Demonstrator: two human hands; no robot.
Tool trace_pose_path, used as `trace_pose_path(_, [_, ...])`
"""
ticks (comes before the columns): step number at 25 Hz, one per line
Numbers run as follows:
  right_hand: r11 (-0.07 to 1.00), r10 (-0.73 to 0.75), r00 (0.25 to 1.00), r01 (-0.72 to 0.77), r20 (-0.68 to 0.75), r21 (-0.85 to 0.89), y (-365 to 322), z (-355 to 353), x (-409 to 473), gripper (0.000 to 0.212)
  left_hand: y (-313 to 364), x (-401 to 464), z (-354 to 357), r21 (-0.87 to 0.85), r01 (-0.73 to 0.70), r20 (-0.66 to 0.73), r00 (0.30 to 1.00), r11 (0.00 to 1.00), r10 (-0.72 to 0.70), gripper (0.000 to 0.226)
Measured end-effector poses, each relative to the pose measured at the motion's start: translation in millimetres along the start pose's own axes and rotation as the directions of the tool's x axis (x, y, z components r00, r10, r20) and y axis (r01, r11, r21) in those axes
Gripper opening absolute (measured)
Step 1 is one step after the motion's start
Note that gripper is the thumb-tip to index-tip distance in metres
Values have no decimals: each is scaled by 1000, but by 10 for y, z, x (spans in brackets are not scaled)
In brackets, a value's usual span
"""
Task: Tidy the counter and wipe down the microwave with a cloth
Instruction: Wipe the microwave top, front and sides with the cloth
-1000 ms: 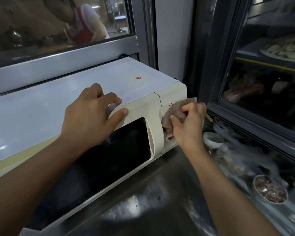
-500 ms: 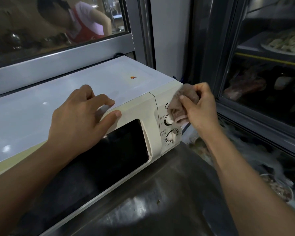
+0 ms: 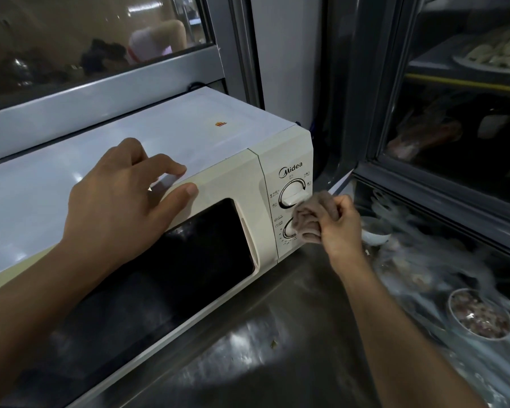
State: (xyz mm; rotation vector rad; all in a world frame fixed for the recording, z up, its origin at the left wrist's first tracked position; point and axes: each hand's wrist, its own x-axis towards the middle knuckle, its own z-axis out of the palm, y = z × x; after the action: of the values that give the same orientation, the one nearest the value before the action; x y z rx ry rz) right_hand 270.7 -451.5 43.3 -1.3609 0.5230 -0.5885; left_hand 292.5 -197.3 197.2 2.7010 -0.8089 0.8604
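Your right hand [image 3: 340,228] grips one cloth [image 3: 312,216], covering the lower of two dials [image 3: 292,194]; your left hand [image 3: 121,198] rests flat on one microwave [image 3: 218,134].

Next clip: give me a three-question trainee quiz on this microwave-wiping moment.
1. True or false: the left hand holds the cloth.
2. Which part of the microwave does the cloth touch? A) door window B) lower knob C) top panel
3. Fill in: the bowl of chopped food sits to the ____ of the right hand.

Key: 1 false; 2 B, the lower knob; 3 right.
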Motion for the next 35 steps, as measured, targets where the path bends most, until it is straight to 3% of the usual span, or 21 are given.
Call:
trace_pose_path(2, [961,-227,970,210,-82,-181,-18,108,-135,17,-2,11,24,0,-9,-10,1000,1000,9,47])
trace_pose_path(4, [901,-391,917,363,-81,-238,-47,253,-343,14,-10,13,36,-3,-9,-19,1000,1000,9,46])
trace_pose_path(10, [786,-512,856,500,70,-364,-18,274,-535,22,-15,4,34,-15,-5,-23,1000,1000,5,47])
trace_pose_path(13, [813,-414,902,426,119,-397,-20,81,-176,26,-6,10,30,-11,-2,-25,1000,1000,1,47])
trace_pose_path(15, [933,-219,971,236,91,-272,-8,6,7,26,-20,9,33,-5,-1,-25,1000,1000,1,46])
trace_pose_path(17, [987,-33,999,29,-18,-159,29,-3,81,27,-14,6,36,-8,2,-21,1000,1000,-2,46])
trace_pose_path(19, [981,-104,992,91,-65,-174,23,118,-17,29,-14,3,31,-10,1,-21,1000,1000,-2,46])
trace_pose_path(22, [874,-399,916,395,46,-283,22,270,-331,21,-8,2,22,-10,0,-13,1000,1000,-1,46])
trace_pose_path(24, [817,-459,884,458,87,-351,4,146,-244,20,-10,-4,15,-23,4,-16,1000,1000,-4,47])
trace_pose_path(27, [875,-273,951,307,142,-374,-88,-100,206,14,-17,9,26,-37,-9,-8,1000,999,9,48])
trace_pose_path(29, [857,-226,963,268,146,-440,-123,-132,409,15,-25,7,26,-33,-8,2,1000,999,8,48])
trace_pose_path(32, [919,-277,961,268,8,-289,-94,-31,313,29,-16,4,19,-41,4,-10,1000,999,-5,47])
trace_pose_path(35, [992,-98,995,98,-1,-80,133,-66,33,24,-15,7,18,-44,14,-2,1000,999,-14,46])
